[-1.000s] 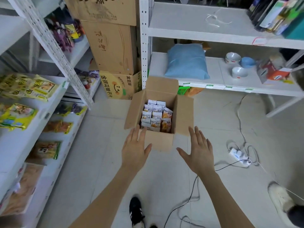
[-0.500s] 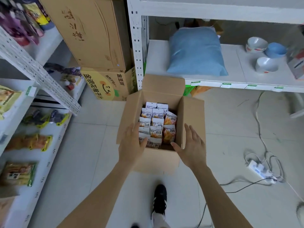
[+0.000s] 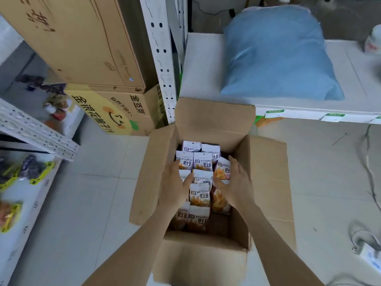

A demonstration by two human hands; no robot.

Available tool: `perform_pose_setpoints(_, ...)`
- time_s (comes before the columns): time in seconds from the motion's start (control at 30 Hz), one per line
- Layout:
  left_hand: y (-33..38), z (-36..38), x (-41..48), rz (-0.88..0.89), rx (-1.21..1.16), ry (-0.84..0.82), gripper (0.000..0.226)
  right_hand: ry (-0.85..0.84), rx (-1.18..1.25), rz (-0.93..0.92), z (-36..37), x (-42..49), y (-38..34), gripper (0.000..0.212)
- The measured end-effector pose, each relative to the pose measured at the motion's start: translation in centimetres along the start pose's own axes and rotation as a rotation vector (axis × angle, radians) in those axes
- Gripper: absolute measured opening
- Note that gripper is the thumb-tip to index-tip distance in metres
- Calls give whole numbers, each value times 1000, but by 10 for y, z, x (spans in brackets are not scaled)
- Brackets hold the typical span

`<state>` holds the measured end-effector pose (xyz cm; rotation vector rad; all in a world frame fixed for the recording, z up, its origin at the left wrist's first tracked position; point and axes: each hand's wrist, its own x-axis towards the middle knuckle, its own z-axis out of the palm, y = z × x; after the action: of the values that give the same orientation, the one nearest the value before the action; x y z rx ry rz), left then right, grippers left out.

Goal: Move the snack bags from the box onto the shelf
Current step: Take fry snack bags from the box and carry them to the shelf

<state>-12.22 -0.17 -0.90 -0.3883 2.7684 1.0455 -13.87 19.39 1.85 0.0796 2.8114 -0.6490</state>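
Note:
An open cardboard box stands on the floor with its flaps spread. Several white and orange snack bags stand packed in rows inside it. Both my hands are down in the box. My left hand lies on the left side of the bags, fingers spread, thumb against a middle bag. Over the right-hand bags my right hand is flat, fingers apart. Neither hand holds a bag. On the left stands a white shelf with yellow snack packs.
Stacked cartons and a white rack post rise behind the box. On the low shelf at the back lies a blue pillow. A power strip and cables lie on the floor at right.
I have moved closer and lower over the box. Both hands went from above the near flap down into the box onto the bags.

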Motion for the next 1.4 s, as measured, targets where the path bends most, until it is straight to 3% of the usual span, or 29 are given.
perform_pose_setpoints(0.27,-79,96,104,-110,-124,-28,69,-49,167,93,108,104,39,86)
perform_pose_setpoints(0.47,-120,155,150,-256,-159,17,52,-102,404,176,184,152,68,84)
perform_pose_setpoints(0.67,-145,193,182,-347,-140,22,78,-98,554,239,236,179,90,78)
perform_pose_setpoints(1.03,-154,205,200,-394,-211,-4,59,-55,735,247,272,205,101,53)
perform_pose_setpoints(1.2,-152,206,200,-405,-304,1,70,-64,792,255,278,207,103,56)
perform_pose_setpoints(1.4,-153,201,194,-387,-390,30,65,6,786,258,277,205,100,45)
